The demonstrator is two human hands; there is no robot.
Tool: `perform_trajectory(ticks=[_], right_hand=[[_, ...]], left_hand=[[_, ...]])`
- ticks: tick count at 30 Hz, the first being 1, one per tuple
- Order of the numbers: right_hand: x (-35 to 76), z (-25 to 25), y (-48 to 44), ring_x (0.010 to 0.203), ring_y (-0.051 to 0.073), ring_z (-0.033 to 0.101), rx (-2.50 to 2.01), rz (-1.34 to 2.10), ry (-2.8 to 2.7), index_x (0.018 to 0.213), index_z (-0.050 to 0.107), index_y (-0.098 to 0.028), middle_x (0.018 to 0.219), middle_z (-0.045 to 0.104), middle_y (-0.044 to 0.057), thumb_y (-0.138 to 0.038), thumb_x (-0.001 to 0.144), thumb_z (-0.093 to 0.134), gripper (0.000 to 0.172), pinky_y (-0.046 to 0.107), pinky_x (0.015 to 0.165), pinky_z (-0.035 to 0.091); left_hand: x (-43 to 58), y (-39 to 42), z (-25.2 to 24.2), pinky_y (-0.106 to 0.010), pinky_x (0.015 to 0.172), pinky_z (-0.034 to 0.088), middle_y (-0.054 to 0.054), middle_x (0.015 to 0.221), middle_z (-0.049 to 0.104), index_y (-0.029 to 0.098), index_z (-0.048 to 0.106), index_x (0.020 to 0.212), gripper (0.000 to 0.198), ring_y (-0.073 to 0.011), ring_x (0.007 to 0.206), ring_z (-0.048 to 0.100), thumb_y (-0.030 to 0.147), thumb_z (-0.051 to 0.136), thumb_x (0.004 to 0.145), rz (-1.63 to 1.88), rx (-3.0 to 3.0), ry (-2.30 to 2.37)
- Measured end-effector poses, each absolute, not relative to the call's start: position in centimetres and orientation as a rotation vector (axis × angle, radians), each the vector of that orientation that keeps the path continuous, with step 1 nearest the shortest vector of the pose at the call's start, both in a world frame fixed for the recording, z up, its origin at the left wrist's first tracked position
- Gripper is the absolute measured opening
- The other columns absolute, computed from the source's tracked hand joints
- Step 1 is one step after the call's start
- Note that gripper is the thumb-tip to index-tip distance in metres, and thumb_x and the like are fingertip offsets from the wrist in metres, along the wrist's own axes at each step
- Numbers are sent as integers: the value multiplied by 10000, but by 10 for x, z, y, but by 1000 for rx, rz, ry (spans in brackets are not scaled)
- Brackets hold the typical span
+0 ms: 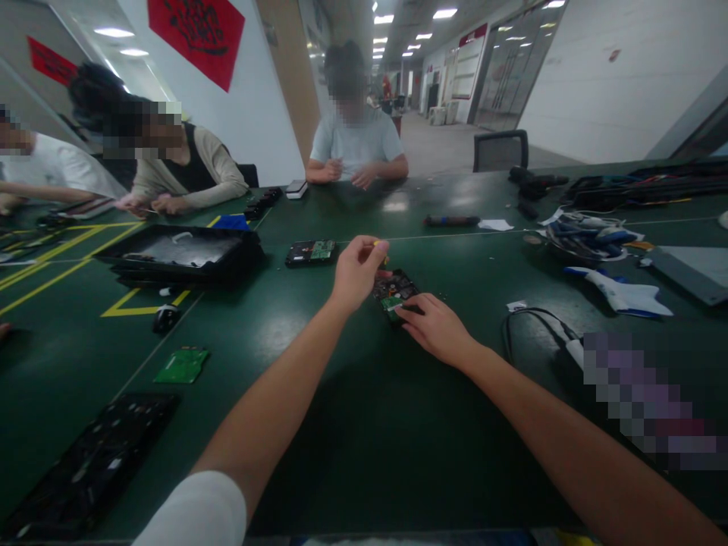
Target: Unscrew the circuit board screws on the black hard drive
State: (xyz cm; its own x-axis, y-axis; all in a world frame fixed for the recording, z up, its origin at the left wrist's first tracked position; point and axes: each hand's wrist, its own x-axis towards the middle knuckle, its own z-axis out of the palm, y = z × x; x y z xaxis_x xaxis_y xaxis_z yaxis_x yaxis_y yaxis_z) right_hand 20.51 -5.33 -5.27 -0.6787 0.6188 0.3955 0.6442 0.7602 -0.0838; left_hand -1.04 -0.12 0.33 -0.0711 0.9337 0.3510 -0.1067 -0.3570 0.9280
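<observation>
Near the middle of the table an opened hard drive lies with its green circuit board part and dark inner parts showing. My right hand grips its near right edge, thumb and fingers closed on it. Above the drive's far left side, my left hand is closed in a pinch around a small yellow piece; its lower end is hard to see, so its kind is unclear. Further left lies a second hard drive, its circuit board facing up.
Left lie a black tray, a green circuit board and a black panel-like part. Right are a dark stick-shaped tool, a cable bundle, a blue-white glove and a grey box. Several people sit opposite.
</observation>
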Motion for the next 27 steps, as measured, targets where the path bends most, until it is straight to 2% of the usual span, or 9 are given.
perform_trajectory(ticks=[7, 10, 13, 16, 19, 22, 24, 25, 27], right_hand=[[205, -55, -52, 1218, 335, 613, -961, -72, -2553, 1338, 746, -172, 1315, 669, 168, -214, 1024, 644, 332, 544, 1059, 568], [205, -55, -53, 1233, 342, 607, -967, -13, -2539, 1352, 737, -183, 1323, 667, 164, -205, 1010, 641, 355, 564, 1072, 558], [206, -55, -54, 1263, 336, 599, -960, 97, -2494, 1343, 726, -166, 1340, 664, 167, -137, 969, 618, 390, 563, 1096, 545], [209, -57, -53, 1269, 314, 612, -952, 223, -2415, 1275, 734, -168, 1328, 678, 158, -71, 923, 584, 394, 536, 1102, 543], [212, -51, -51, 1236, 299, 643, -968, 295, -2306, 1208, 737, -192, 1293, 702, 142, -79, 930, 572, 342, 527, 1091, 543], [209, -24, -59, 1170, 287, 671, -997, 285, -2138, 1186, 723, -212, 1231, 726, 123, -143, 976, 588, 259, 504, 1045, 548], [203, 9, -76, 1061, 260, 693, -957, 285, -2055, 1111, 717, -218, 1123, 742, 97, -250, 1025, 618, 135, 446, 962, 562], [199, 26, -88, 989, 238, 697, -905, 310, -2058, 1055, 709, -224, 1055, 740, 77, -303, 1048, 619, 120, 408, 902, 567], [188, 56, -118, 863, 198, 684, -749, 376, -2113, 932, 682, -240, 915, 717, 37, -383, 1082, 596, 225, 359, 827, 562]], left_hand=[[-10, -8, 11, -250, 629, 643, -46, 934, 676, 192, 734, 1017, 311, -180, 900, 683, 487, 755, 918, 1443, 1423, 923], [-12, -10, 17, -180, 503, 526, -74, 977, 697, 183, 790, 983, 300, -186, 903, 668, 463, 710, 908, 1404, 1374, 977], [-15, -11, 21, -173, 444, 441, -93, 947, 699, 160, 802, 951, 302, -192, 877, 664, 421, 661, 894, 1397, 1298, 993], [-15, -11, 22, -221, 524, 533, -81, 901, 715, 166, 743, 986, 278, -203, 851, 695, 407, 660, 875, 1385, 1161, 934], [-12, -12, 23, -306, 648, 624, -70, 902, 739, 188, 666, 984, 253, -214, 862, 722, 403, 688, 855, 1384, 1083, 889], [-11, -12, 24, -311, 660, 630, -79, 935, 729, 180, 674, 925, 242, -222, 909, 709, 405, 689, 836, 1380, 1112, 890], [-11, -11, 24, -284, 619, 613, -84, 957, 703, 171, 712, 883, 242, -225, 934, 678, 404, 678, 827, 1390, 1154, 913], [-12, -11, 24, -273, 598, 603, -85, 965, 689, 168, 729, 864, 242, -225, 937, 662, 400, 672, 823, 1398, 1170, 927], [-13, -10, 24, -264, 563, 590, -87, 967, 671, 166, 750, 841, 240, -223, 920, 639, 388, 663, 818, 1404, 1190, 950]])
